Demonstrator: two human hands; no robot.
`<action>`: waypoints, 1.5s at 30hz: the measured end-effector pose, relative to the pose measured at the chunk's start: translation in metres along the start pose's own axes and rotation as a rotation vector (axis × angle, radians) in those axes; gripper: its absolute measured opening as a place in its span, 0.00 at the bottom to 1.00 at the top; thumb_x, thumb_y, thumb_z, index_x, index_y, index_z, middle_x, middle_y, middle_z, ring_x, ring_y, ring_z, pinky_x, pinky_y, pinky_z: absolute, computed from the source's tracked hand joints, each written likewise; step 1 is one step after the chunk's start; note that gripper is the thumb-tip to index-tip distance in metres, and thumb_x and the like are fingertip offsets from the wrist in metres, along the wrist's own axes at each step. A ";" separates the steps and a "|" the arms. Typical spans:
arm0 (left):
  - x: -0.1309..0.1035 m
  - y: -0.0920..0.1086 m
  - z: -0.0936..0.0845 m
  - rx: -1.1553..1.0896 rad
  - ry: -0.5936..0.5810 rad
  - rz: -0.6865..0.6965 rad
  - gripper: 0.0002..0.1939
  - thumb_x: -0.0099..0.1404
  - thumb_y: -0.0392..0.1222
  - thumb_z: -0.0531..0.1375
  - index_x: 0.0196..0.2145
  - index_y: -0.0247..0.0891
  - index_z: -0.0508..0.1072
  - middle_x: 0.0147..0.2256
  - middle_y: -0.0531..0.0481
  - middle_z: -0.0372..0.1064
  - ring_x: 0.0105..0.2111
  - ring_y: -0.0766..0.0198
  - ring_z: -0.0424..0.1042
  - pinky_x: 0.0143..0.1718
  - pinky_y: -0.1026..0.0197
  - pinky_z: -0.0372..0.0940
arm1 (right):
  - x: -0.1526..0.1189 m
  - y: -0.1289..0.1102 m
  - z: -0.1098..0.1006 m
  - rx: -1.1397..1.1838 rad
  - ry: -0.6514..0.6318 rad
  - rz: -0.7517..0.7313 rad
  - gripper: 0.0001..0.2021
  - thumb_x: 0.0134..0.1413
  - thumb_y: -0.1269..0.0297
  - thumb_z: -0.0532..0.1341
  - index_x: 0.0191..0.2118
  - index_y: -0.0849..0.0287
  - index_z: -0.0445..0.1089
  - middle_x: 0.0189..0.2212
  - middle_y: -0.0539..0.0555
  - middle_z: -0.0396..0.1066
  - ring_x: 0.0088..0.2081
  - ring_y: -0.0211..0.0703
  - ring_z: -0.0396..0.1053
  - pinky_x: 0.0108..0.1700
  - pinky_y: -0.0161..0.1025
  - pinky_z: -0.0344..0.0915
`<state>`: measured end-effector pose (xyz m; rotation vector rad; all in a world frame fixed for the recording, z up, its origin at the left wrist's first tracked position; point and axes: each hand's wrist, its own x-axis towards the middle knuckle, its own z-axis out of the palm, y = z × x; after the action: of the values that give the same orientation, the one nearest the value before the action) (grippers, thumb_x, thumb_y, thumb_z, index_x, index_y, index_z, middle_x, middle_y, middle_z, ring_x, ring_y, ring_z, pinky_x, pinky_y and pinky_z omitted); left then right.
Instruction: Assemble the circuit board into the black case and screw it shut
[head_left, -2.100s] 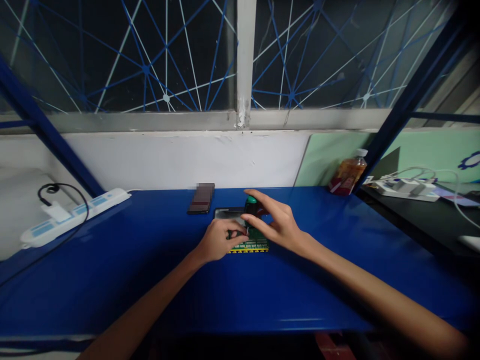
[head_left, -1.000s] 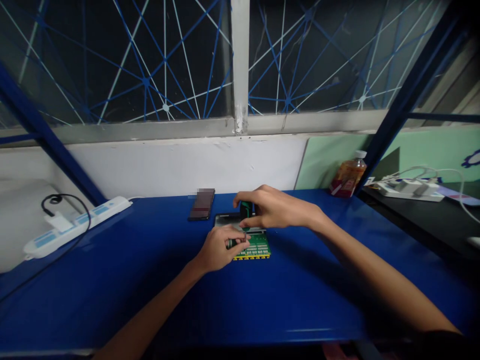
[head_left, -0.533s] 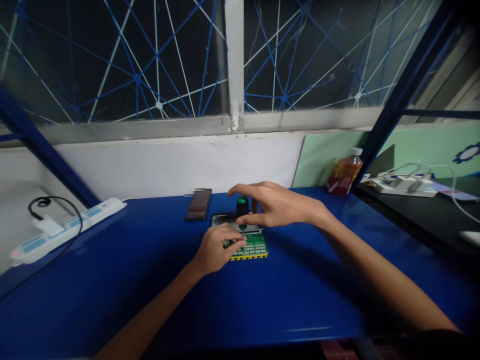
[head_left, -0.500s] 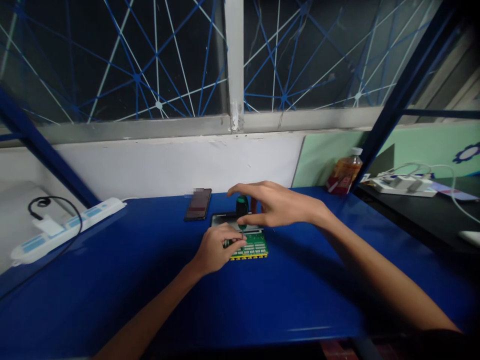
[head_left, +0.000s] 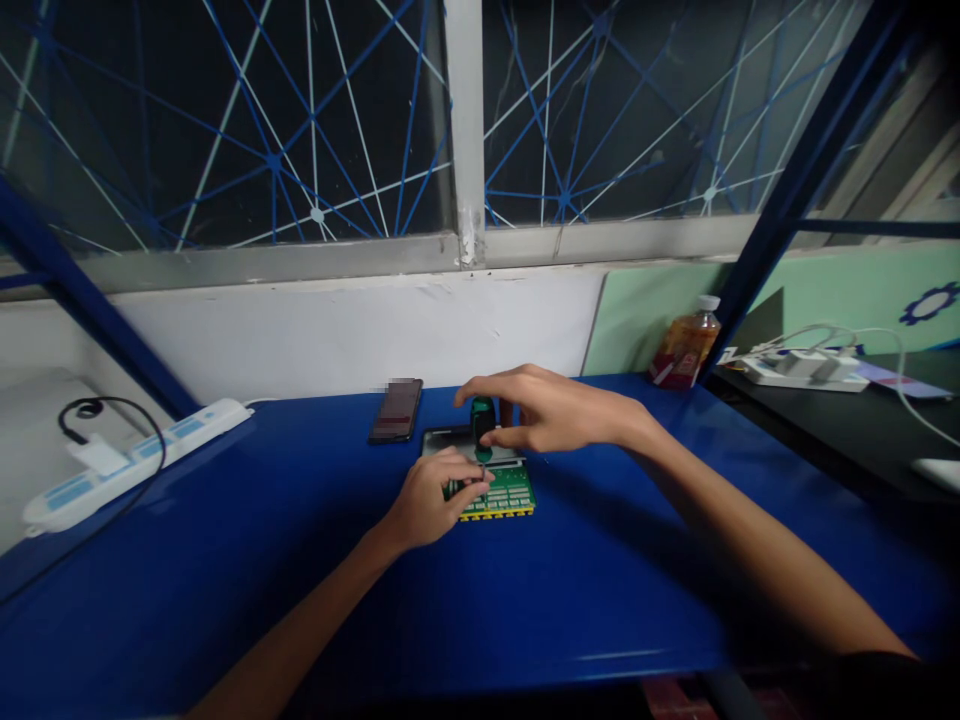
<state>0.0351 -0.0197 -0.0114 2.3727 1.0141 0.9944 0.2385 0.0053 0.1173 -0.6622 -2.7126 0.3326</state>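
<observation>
A green circuit board with a yellow front edge lies on the blue table, with a dark-framed grey panel at its back. Upright over the board stands a screwdriver with a black and green handle. My right hand curves around that handle, thumb and fingers closed about it. Low at the board's left part, my left hand pinches the screwdriver's thin shaft near its lower end. The tip is hidden behind my left fingers.
A phone lies behind the board to the left. A white power strip with a black cable is at the far left. At the back right stands a bottle; another power strip sits on a black surface.
My right thumb and fingers have shifted slightly on the screwdriver handle, and the handle's top sits a little lower. My left hand has stayed nearly in place.
</observation>
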 end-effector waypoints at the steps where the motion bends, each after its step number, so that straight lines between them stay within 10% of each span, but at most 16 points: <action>1: 0.000 0.000 0.000 0.000 0.005 0.002 0.08 0.64 0.39 0.59 0.37 0.38 0.79 0.34 0.46 0.76 0.36 0.59 0.72 0.38 0.57 0.66 | 0.000 0.000 0.000 -0.010 0.003 0.011 0.20 0.53 0.66 0.60 0.53 0.58 0.64 0.39 0.55 0.73 0.34 0.42 0.69 0.33 0.38 0.59; 13: 0.001 -0.002 0.007 -0.009 0.103 0.006 0.05 0.59 0.40 0.64 0.30 0.38 0.79 0.30 0.47 0.77 0.32 0.59 0.75 0.35 0.59 0.67 | 0.005 -0.001 0.003 -0.122 0.045 0.034 0.18 0.55 0.50 0.60 0.42 0.60 0.71 0.17 0.47 0.65 0.20 0.36 0.59 0.25 0.36 0.48; 24: 0.000 0.002 0.003 0.008 0.046 0.008 0.06 0.62 0.40 0.61 0.32 0.38 0.79 0.30 0.48 0.76 0.32 0.61 0.72 0.35 0.59 0.65 | -0.002 -0.003 -0.003 0.057 0.017 -0.057 0.21 0.48 0.69 0.60 0.51 0.60 0.66 0.41 0.55 0.72 0.32 0.38 0.68 0.33 0.35 0.61; 45: -0.002 -0.006 0.007 0.010 0.103 0.039 0.04 0.61 0.39 0.64 0.31 0.37 0.78 0.32 0.48 0.77 0.34 0.60 0.75 0.37 0.60 0.67 | 0.002 -0.007 0.000 -0.125 0.093 0.023 0.18 0.55 0.50 0.59 0.37 0.62 0.72 0.21 0.50 0.68 0.23 0.36 0.62 0.27 0.36 0.49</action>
<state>0.0368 -0.0174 -0.0205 2.3790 1.0149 1.1394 0.2339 0.0003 0.1204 -0.7244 -2.6552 0.1349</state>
